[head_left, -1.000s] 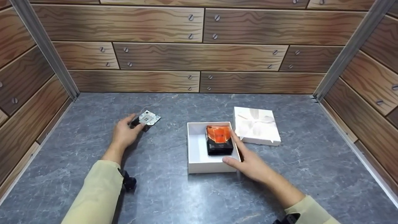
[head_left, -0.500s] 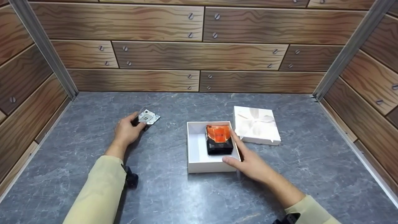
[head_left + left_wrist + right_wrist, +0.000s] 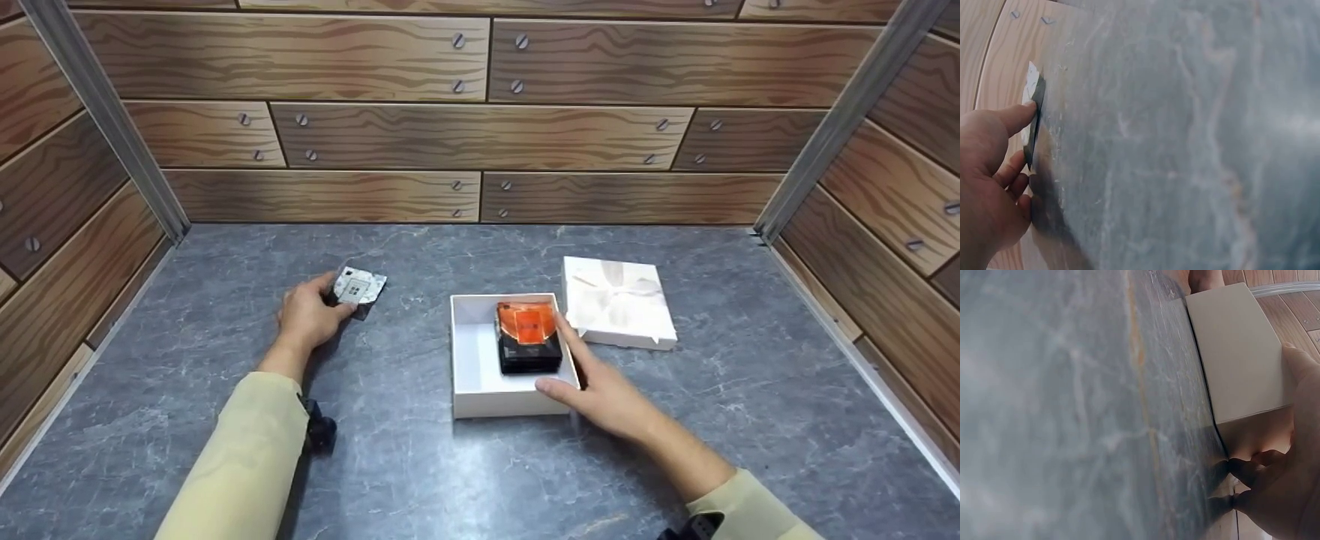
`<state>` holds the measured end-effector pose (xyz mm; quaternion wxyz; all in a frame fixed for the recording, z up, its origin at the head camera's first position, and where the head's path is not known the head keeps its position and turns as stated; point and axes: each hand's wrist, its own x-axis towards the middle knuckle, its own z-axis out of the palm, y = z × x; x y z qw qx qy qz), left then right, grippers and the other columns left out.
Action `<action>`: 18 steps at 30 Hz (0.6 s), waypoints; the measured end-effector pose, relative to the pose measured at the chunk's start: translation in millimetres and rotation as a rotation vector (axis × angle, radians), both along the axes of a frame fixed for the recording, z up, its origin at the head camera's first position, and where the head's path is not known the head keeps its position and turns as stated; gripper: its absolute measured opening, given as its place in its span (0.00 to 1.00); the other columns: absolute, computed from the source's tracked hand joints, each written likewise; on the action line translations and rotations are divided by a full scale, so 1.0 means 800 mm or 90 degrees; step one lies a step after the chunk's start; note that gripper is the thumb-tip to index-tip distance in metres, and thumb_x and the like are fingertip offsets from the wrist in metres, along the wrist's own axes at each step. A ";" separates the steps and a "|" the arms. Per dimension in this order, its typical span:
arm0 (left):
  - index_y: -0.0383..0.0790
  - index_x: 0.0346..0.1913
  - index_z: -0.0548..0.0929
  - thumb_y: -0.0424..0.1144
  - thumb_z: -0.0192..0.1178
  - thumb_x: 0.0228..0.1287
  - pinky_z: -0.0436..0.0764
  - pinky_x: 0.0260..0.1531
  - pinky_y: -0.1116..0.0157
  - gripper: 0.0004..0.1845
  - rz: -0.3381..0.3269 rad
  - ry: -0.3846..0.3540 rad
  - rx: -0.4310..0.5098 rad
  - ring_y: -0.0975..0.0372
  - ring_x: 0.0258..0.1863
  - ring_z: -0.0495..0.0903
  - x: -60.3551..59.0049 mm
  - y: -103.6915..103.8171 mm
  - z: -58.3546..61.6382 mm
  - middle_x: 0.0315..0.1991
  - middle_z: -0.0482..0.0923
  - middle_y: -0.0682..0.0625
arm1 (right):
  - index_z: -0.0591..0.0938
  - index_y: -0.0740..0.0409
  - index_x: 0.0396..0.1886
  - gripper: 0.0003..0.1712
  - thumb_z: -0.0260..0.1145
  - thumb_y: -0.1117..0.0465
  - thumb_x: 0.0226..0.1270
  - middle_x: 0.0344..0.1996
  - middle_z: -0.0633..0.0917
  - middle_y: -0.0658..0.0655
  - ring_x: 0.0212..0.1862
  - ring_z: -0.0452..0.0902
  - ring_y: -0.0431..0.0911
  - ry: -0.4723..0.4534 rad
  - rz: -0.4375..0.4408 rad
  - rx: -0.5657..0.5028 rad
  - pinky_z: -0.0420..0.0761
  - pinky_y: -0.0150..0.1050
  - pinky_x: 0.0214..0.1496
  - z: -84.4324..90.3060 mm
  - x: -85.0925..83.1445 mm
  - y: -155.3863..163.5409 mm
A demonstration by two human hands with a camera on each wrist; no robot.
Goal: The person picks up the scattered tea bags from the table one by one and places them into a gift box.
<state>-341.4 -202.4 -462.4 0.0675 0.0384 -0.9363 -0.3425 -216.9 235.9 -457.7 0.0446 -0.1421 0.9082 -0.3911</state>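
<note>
At the left, my left hand [image 3: 309, 319] pinches a small flat packet [image 3: 360, 286] with a white patterned top and a dark lower part. The left wrist view shows the packet [image 3: 1032, 107] edge-on, the thumb on one face and fingertips at its lower end. An open white box [image 3: 472, 405] stands near the middle. Inside, at its right side, lie stacked black packets [image 3: 529, 337] with an orange top. My right hand [image 3: 611, 394] holds the box by its near right corner, thumb on the front rim and a finger along the right wall. Other right fingers are curled low beside the box [image 3: 1235, 354].
A white lid [image 3: 619, 304] with a ribbon bow lies behind and to the right of the box. The grey marbled tabletop [image 3: 390, 465] is bounded by wood-patterned walls [image 3: 480, 135] and metal corner posts [image 3: 112, 127].
My left hand has shifted slightly right and its fingers have drawn in around the packet, whose angle has changed a little. The right hand and box have stayed in place.
</note>
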 end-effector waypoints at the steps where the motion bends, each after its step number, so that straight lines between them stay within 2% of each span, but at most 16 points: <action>1: 0.37 0.76 0.74 0.43 0.72 0.68 0.66 0.68 0.38 0.36 -0.001 -0.002 -0.002 0.39 0.70 0.72 0.000 0.000 0.000 0.65 0.81 0.36 | 0.44 0.30 0.88 0.59 0.70 0.34 0.70 0.83 0.57 0.62 0.76 0.62 0.71 0.000 0.001 0.000 0.59 0.71 0.76 0.000 0.000 0.000; 4: 0.37 0.77 0.73 0.42 0.73 0.67 0.67 0.66 0.39 0.37 -0.007 -0.006 -0.002 0.39 0.68 0.74 0.000 -0.001 0.002 0.62 0.83 0.36 | 0.44 0.30 0.88 0.59 0.70 0.34 0.70 0.83 0.57 0.62 0.76 0.62 0.72 0.001 0.002 0.001 0.59 0.71 0.76 0.000 0.000 0.000; 11: 0.37 0.77 0.72 0.41 0.72 0.68 0.66 0.67 0.38 0.37 -0.024 -0.037 0.014 0.39 0.67 0.75 0.001 -0.001 0.005 0.64 0.81 0.33 | 0.44 0.32 0.89 0.59 0.70 0.34 0.71 0.83 0.57 0.64 0.76 0.61 0.72 0.002 0.003 0.002 0.58 0.71 0.76 0.001 0.000 -0.001; 14: 0.37 0.75 0.75 0.40 0.71 0.68 0.68 0.66 0.39 0.34 -0.037 -0.045 0.013 0.40 0.64 0.77 0.002 -0.002 0.007 0.62 0.82 0.32 | 0.44 0.31 0.89 0.59 0.70 0.33 0.70 0.83 0.58 0.63 0.76 0.61 0.71 -0.001 -0.001 0.005 0.59 0.71 0.76 0.001 0.001 -0.001; 18: 0.34 0.66 0.83 0.35 0.68 0.69 0.74 0.60 0.43 0.24 -0.047 -0.039 0.004 0.42 0.57 0.81 0.003 -0.003 0.009 0.55 0.85 0.34 | 0.44 0.30 0.88 0.59 0.69 0.32 0.70 0.83 0.58 0.63 0.76 0.62 0.72 -0.003 -0.007 0.009 0.59 0.72 0.75 0.002 0.002 -0.001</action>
